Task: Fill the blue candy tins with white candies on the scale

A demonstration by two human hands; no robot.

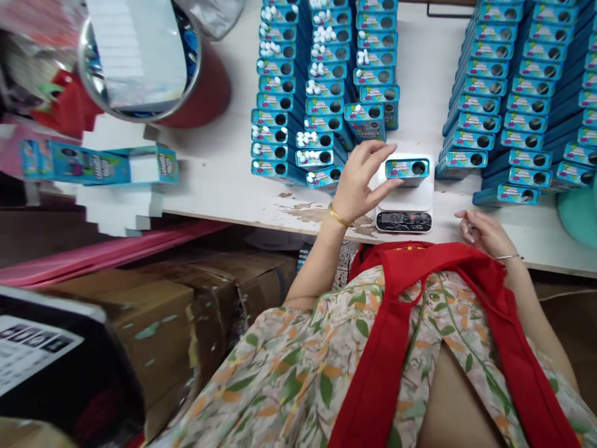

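Note:
A blue candy box (407, 169), a round hole in its top, stands on a small white digital scale (426, 198) whose display reads about 1542. My left hand (361, 177) is at the box's left end, thumb and forefinger apart. The thumb tip is by the near edge; whether it touches I cannot tell. On the table right of the scale rests my right hand (485, 233), fingers curled; what they hold, if anything, is unclear. Left of the scale, rows of similar boxes (275, 101) carry small white candies on many tops.
More rows of blue boxes (480, 104) stand to the right, beside a teal round object (581, 214). On the left are a red metal container (212, 87) and unfolded blue cartons (97, 165). Brown cardboard boxes (158, 298) lie below the table edge.

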